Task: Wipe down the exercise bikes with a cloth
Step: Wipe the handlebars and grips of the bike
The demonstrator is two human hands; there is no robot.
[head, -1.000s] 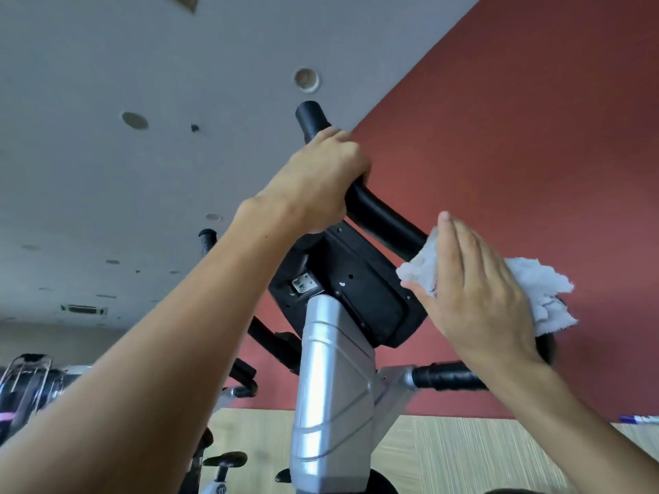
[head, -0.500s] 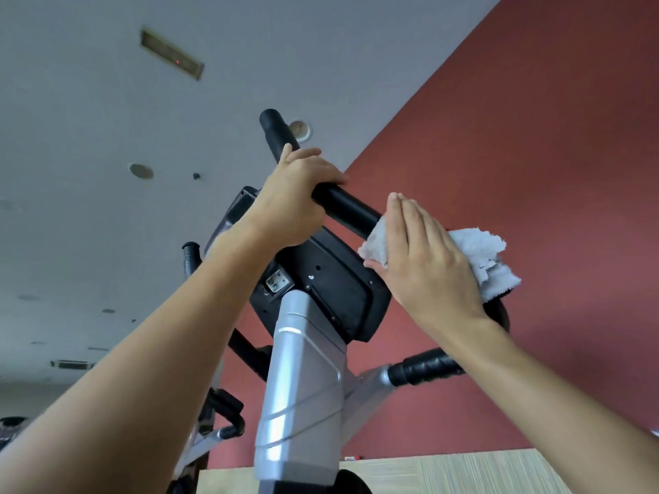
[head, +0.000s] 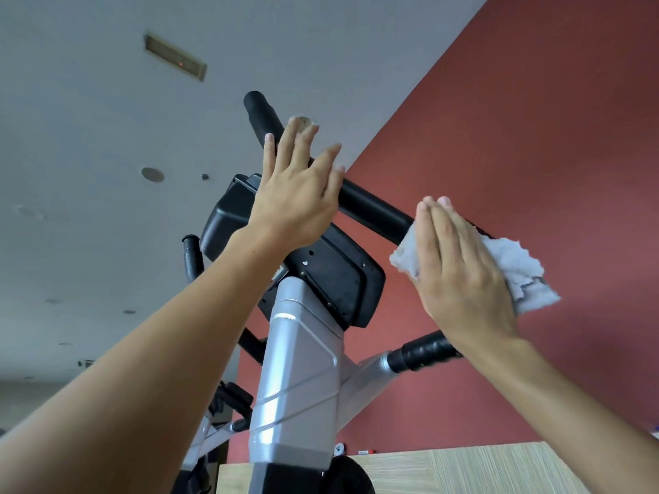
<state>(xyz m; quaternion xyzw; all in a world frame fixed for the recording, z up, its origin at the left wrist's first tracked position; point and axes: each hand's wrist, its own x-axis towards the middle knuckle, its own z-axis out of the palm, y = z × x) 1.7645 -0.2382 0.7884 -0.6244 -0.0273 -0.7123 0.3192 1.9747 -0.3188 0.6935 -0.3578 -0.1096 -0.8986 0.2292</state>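
Mid-wipe I reckon: right hand (head: 463, 276) presses the cloth (head: 517, 272) flat-fingered on the handlebar (head: 371, 208), left hand (head: 296, 194) at 10 o'clock hovers with fingers released, rest of bike untouched.

Striped floor (head: 463, 472), bike base (head: 285, 468) perhaps resting

Probably a gym: exercise bike (head: 299, 369), red wall (head: 535, 172).

Above me stretched a grey ceiling (head: 107, 208) with a rectangular vent (head: 175, 57) showing a small red light, and a round recessed fixture (head: 152, 174) further along. A dark red wall (head: 535, 155) met the ceiling on a slant. At the wall's bottom edge I saw a pale striped wood-grain panel (head: 445, 472).
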